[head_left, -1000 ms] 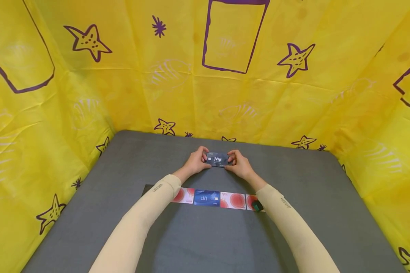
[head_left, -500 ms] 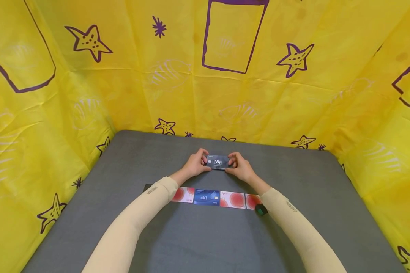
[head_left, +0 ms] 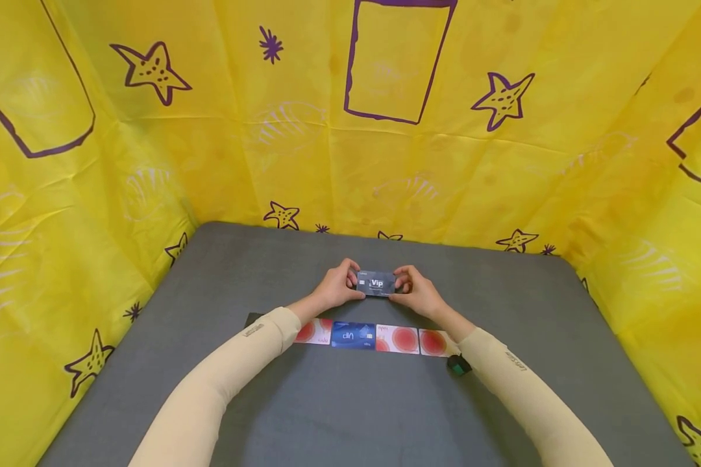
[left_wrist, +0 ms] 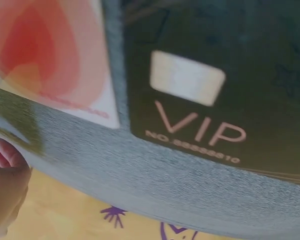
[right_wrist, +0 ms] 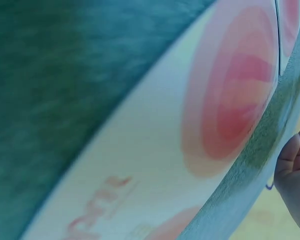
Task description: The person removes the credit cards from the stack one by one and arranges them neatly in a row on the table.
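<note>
A dark grey card (head_left: 376, 283) printed "Vip" is held level between both hands in the head view. My left hand (head_left: 337, 285) pinches its left end with thumb and fingers. At the opposite end, my right hand (head_left: 416, 292) pinches it the same way. Whether the card touches the table, I cannot tell. Nearer the body lies a row of cards: a blue VIP card (head_left: 353, 335), pink-and-red cards (head_left: 397, 339) on both sides of it, and a dark card (left_wrist: 190, 120) mostly hidden by the left sleeve in the head view. Only part of each hand shows in the wrist views.
The grey tabletop (head_left: 350, 402) stretches around the cards. Yellow cloth (head_left: 304, 162) with purple starfish drawings walls the back and both sides. A small black-and-green object (head_left: 459, 365) shows beside the right sleeve, near the row's right end.
Both hands have drawn the dark grey card slightly toward the body and a little to the right. The forearms have spread apart, uncovering more of the rightmost pink card.
</note>
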`<state>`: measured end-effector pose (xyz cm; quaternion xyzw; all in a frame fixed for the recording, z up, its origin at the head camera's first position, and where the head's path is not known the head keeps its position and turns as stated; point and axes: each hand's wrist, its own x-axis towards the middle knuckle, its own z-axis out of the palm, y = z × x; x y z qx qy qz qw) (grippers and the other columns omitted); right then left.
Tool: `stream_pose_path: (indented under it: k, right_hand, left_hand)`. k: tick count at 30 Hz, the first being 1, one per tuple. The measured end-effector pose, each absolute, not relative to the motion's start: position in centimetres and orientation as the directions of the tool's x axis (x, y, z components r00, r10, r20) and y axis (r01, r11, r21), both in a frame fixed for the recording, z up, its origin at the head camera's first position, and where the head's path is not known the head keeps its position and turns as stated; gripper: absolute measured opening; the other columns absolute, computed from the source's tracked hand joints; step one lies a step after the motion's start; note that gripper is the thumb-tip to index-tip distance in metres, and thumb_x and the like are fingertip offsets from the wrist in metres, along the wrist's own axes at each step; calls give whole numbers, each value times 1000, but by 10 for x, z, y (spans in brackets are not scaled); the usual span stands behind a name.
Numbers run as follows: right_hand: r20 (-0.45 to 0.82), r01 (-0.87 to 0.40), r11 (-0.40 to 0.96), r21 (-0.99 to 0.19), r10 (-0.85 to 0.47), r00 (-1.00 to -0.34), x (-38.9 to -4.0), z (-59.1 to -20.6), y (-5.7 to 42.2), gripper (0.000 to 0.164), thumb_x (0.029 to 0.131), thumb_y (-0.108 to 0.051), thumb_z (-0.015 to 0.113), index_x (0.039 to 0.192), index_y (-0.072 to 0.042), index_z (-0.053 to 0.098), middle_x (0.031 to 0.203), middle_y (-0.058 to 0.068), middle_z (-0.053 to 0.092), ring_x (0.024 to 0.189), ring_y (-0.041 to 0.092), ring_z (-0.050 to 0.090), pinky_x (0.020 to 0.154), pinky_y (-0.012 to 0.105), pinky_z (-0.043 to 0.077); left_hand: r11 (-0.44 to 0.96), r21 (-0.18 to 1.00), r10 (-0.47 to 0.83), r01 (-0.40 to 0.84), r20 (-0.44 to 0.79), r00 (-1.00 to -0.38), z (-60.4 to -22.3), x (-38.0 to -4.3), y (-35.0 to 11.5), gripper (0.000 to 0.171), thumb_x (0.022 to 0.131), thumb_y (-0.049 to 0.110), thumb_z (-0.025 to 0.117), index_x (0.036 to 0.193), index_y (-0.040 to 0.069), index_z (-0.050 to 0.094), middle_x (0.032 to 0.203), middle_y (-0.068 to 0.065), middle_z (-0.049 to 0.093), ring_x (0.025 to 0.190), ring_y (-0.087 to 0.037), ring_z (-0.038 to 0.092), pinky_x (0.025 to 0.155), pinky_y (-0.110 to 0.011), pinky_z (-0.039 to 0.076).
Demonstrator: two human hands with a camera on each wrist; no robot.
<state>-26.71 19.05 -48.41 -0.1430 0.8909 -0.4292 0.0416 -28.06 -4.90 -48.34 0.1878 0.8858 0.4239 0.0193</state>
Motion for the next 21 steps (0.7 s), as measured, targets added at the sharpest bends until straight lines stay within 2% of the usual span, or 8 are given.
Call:
stream_pose_path:
  k: [8, 14, 21]
  right_hand:
    - [59, -245, 574, -781, -323, -945, -252, -482, 205, 53, 80, -8, 80, 122, -5, 49, 95, 8, 61, 79, 19, 51, 70, 24, 42]
    - [24, -213, 566, -796, -322, -946, -243, -481, 212, 53, 80, -11, 81, 123, -8, 49, 95, 6, 61, 82, 20, 51, 72, 25, 42]
    - [5, -184, 515, -837, -330, -944, -229, -479, 224, 53, 81, -9, 80, 124, -6, 49, 98, 10, 61, 84, 22, 51, 72, 24, 43]
  left_hand:
    - [575, 756, 361, 314, 110, -926, -478, -264, -39, 56, 72, 13, 87, 114, 6, 51, 84, -2, 59, 73, -13, 52, 72, -26, 45]
    - [565, 758, 375, 326, 117, -920, -480, -254, -33, 56, 72, 14, 87, 114, 5, 51, 85, -1, 60, 73, -12, 52, 71, -26, 45]
    - [546, 774, 390, 321, 104, -915, -478, -242, -25, 55, 73, 15, 87, 114, 4, 52, 84, -1, 59, 73, -11, 53, 72, -26, 46]
